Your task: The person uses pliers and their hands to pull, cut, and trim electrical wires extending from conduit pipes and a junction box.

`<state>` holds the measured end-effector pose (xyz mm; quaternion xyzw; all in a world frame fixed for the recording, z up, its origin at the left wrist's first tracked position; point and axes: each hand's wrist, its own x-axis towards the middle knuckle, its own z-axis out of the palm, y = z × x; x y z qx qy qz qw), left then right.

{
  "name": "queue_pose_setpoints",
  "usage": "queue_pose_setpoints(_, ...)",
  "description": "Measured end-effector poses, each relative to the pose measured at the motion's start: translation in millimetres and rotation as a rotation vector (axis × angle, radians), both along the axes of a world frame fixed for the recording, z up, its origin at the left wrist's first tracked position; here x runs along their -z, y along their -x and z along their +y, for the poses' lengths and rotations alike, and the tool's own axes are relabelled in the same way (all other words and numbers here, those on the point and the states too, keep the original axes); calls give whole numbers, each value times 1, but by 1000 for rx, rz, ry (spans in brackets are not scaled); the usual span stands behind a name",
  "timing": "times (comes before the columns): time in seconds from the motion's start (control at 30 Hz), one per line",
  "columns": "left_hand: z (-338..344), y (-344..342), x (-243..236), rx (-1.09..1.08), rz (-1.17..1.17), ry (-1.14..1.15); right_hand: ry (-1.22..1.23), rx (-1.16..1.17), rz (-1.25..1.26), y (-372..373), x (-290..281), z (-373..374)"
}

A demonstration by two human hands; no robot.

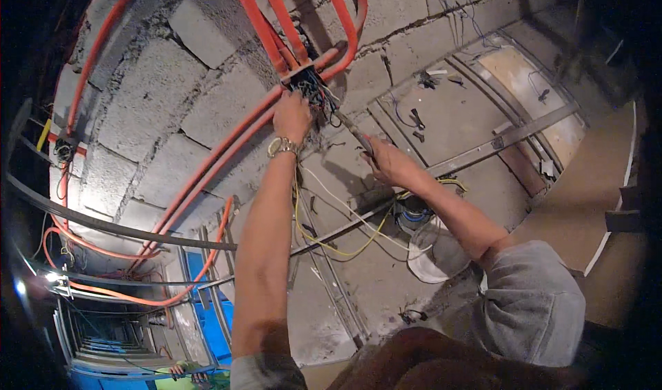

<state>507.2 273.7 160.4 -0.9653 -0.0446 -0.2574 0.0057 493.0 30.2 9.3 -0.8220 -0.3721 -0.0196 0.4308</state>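
A junction box point(301, 71) on the block wall is crammed with dark, tangled wires point(312, 88), a few blue or white. My left hand point(293, 116), with a watch on its wrist, is up against this bundle, its fingers closed on the wires and partly hidden. To the right and lower, my right hand point(389, 161) grips a long slim hand tool point(354, 132); its tip points up toward the box, and its exact kind is unclear. Orange conduits point(283, 28) enter the box from above, and more conduits point(207, 162) run down to the left.
Below my right forearm are a whitish bucket point(436, 255) and wire coils point(414, 214). Yellow and white wires point(345, 253) loop nearby. Metal channels point(469, 157) cross the scene, with wire scraps point(416, 119) and a wooden board point(534, 93) beyond. Another person's hands point(187, 373) show at lower left.
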Motion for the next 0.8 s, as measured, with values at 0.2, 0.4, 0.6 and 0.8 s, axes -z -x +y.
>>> queue_pose_setpoints(0.2, 14, -5, 7, 21, -4, -102, -102, -44, 38, 11, -53, 5)
queue_pose_setpoints(0.4, 13, -1, 15, 140, -113, -74, 67, -72, 154, -1, -99, -2)
queue_pose_setpoints(0.6, 23, 3, 8, 115, 13, 147, 358, 40, 30, 24, -67, -2)
queue_pose_setpoints(0.8, 33, 7, 0, 111, 35, 86, 309, 135, -60, 35, -48, 18)
